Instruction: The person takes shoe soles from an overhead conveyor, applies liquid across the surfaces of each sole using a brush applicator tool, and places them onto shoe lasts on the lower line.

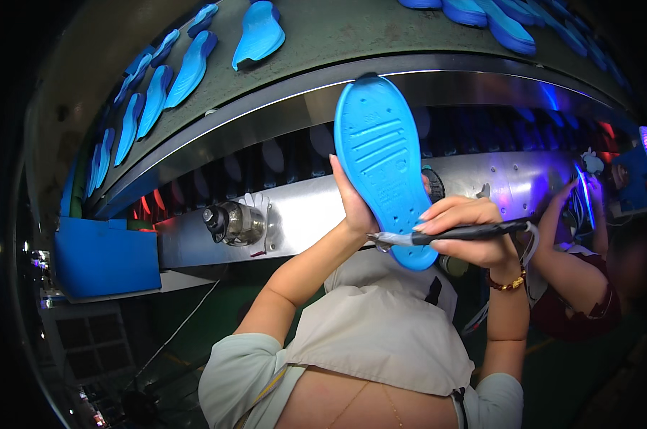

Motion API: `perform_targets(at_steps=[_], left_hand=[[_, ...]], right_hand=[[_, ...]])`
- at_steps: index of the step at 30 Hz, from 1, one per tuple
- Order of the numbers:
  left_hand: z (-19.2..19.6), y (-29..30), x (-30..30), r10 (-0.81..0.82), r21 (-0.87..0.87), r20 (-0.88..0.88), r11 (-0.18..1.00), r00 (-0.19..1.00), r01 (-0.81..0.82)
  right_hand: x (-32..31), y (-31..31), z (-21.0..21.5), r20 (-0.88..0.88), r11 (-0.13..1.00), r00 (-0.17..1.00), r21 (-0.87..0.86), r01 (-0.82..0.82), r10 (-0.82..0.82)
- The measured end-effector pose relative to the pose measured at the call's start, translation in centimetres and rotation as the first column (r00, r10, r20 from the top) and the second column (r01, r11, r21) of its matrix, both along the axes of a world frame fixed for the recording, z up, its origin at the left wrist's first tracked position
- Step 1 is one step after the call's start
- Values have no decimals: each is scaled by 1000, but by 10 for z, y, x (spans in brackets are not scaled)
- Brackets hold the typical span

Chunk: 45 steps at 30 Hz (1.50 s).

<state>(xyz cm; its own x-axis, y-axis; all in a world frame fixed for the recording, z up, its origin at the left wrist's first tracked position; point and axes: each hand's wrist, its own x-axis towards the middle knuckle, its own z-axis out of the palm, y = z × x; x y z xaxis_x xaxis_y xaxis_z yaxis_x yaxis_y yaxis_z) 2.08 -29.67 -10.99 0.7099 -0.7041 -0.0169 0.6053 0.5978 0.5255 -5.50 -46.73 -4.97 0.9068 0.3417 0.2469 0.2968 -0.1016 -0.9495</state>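
My left hand [354, 204] is closed around the edge of a bright blue shoe sole [381, 154], holding it upright over the workbench with its ribbed, marked face toward me. Across the lower end of the sole, my right hand [473, 227] grips a black pen-like tool [501, 229]. Its pale, silvery front end points left and lies over the sole near my left hand; whether it touches the sole I cannot tell. A thin grey cable or tube trails from the tool's back end.
Beyond the metal rail, a dark green belt [323, 39] carries several more blue soles [260, 32]. On the steel shelf [302, 211] stands a clear bottle [243, 223] with a dark cap. A blue box [107, 257] sits at left. Another person's arm [552, 222] works at right beside a purple light.
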Motion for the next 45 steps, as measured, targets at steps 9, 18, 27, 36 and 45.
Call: perform_targets(at_steps=[9, 18, 27, 36, 45], left_hand=[[9, 8, 22, 290, -149, 18, 947, 957, -284], [25, 12, 30, 302, -132, 80, 948, 950, -290], [41, 5, 35, 275, 39, 78, 960, 958, -279], [35, 4, 6, 220, -21, 193, 975, 956, -220], [24, 13, 12, 69, 123, 495, 981, 866, -148]], right_hand=[[-5, -4, -11, 79, 996, 997, -87, 23, -16], [-16, -12, -17, -38, 993, 998, 109, -50, 54], [-14, -14, -45, -197, 803, 980, 589, 92, 32], [-19, 4, -48, -406, 555, 914, 762, 333, 10], [-19, 14, -39, -403, 485, 914, 806, 338, 34]])
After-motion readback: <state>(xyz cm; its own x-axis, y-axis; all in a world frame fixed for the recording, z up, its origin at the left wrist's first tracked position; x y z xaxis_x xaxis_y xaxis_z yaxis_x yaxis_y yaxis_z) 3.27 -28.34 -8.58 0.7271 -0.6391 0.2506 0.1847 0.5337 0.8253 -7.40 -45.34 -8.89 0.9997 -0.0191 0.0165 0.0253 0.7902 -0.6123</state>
